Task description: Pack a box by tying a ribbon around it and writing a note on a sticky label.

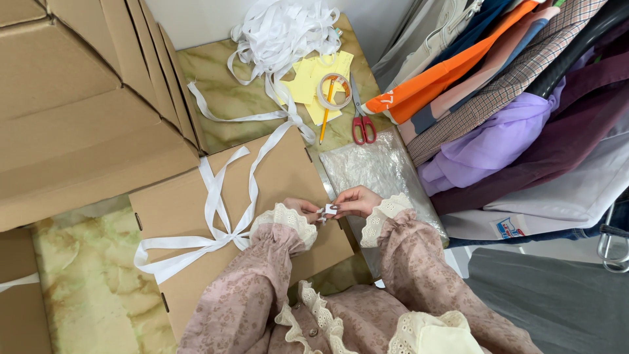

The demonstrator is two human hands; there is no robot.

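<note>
A flat brown cardboard box [282, 177] lies on the green marbled table [85, 275], tied with a white ribbon [213, 203] knotted in a bow. At the box's right edge my left hand [303, 210] and my right hand [354, 200] meet, fingers pinched together on a small white piece [329, 210] held between them. Both wrists wear pink sleeves with lace cuffs.
Stacked cardboard boxes [72, 105] fill the left. A heap of white ribbon [282, 33], yellow paper [314, 78], a tape roll [334, 92], a pencil [325, 115] and red scissors [362, 121] lie at the back. A clear plastic bag [373, 170] and hanging clothes [511, 98] are at the right.
</note>
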